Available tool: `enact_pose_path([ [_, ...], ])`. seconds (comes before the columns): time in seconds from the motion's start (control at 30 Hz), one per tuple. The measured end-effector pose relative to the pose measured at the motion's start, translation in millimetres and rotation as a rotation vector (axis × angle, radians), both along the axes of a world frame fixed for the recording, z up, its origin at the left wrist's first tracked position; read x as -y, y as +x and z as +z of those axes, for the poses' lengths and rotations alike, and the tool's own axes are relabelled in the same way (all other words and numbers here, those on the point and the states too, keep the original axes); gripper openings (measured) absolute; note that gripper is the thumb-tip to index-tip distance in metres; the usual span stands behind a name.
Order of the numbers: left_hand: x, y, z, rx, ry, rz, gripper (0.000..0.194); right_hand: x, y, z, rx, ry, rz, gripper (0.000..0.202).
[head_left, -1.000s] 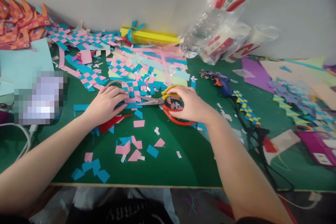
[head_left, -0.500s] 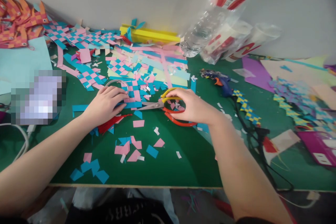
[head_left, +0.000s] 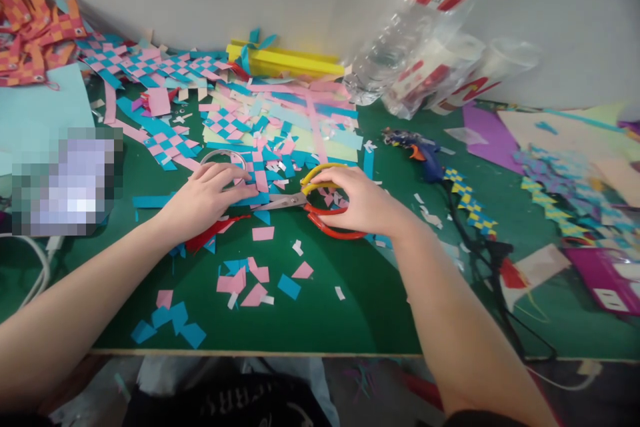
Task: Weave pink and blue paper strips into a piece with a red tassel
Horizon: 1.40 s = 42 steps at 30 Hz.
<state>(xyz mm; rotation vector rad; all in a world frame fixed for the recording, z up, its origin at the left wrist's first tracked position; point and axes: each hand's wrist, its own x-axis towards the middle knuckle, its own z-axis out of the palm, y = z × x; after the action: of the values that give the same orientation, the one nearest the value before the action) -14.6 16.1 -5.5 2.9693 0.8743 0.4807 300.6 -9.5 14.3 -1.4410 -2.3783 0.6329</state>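
Note:
My right hand (head_left: 367, 203) grips a pair of scissors (head_left: 293, 201) with one yellow and one red handle loop. The blades point left and lie partly apart, their tips beside a blue paper strip (head_left: 150, 201). My left hand (head_left: 213, 197) pinches this strip, which passes under the fingers and shows on both sides. Just right of the left fingertips is a pink-and-blue woven paper piece (head_left: 260, 177). A red tassel-like piece (head_left: 203, 235) shows below the left hand, partly hidden by it. A clear tape-like ring (head_left: 225, 157) lies behind the left fingers.
Paper scraps (head_left: 257, 233) litter the green table (head_left: 340, 327). Pink-and-blue woven pieces (head_left: 150, 63) and a yellow folded strip (head_left: 295, 63) lie along the back. A phone (head_left: 70, 180) is left; a glue gun (head_left: 423, 157) with cable and a plastic bottle (head_left: 390, 47) are right.
The scissors and my right hand have moved slightly left, bringing the blades closer to the left fingertips. My left fingers reach a little farther right along the strip.

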Motion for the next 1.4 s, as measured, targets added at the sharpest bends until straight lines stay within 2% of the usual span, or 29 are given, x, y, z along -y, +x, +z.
enact_pose_path([
  [0.13,0.2,1.0,-0.2,-0.005,-0.011,-0.034,0.045,0.1,0.7,-0.2,0.005,0.001,0.002,0.039],
  [0.33,-0.9,2.5,-2.0,0.009,-0.077,0.016,0.036,1.0,4.2,-1.3,-0.004,-0.01,-0.013,0.041],
  [0.57,-1.0,4.8,0.3,0.027,-0.132,0.028,0.036,1.3,4.6,-4.0,-0.029,-0.003,-0.002,0.035],
  [0.73,-2.8,4.4,-1.1,0.022,-0.155,0.03,0.036,2.1,2.8,-5.0,-0.008,-0.026,-0.03,0.039],
  [0.97,-2.8,4.1,-2.1,0.044,-0.173,0.033,0.036,2.1,2.6,-6.7,0.054,0.024,-0.031,0.04],
  [1.4,-2.5,4.7,0.7,0.016,-0.175,0.033,0.038,2.4,3.5,-6.1,0.046,0.026,-0.013,0.039],
])
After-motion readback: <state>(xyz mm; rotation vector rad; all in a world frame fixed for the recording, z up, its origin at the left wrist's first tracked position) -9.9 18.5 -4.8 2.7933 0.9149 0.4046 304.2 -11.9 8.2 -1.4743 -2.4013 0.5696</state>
